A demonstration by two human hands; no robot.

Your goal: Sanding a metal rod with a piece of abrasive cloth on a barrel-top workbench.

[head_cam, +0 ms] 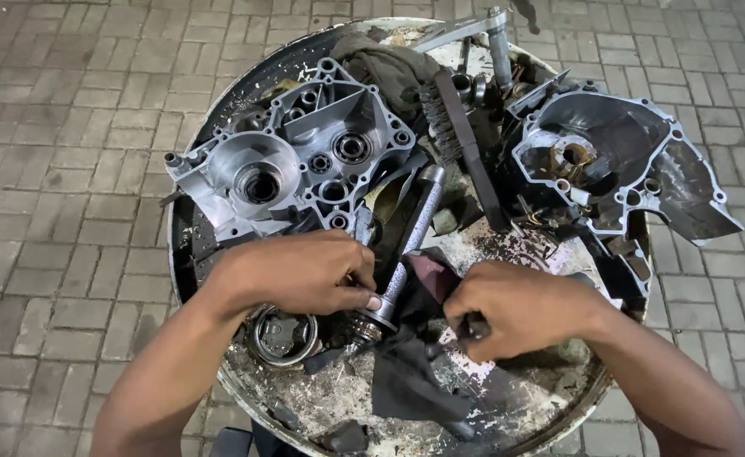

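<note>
My left hand grips the lower end of a long grey metal shaft that leans up and away over a round metal tray. My right hand is closed on a dark rag that lies just right of the shaft's geared end. A silver engine crankcase half lies at the tray's back left, above my left hand. A dark, dirty engine cover lies at the back right.
A wire brush, a crumpled brown cloth, a kick lever and small parts crowd the tray's back. A round ring part sits under my left wrist. Brick paving surrounds the tray.
</note>
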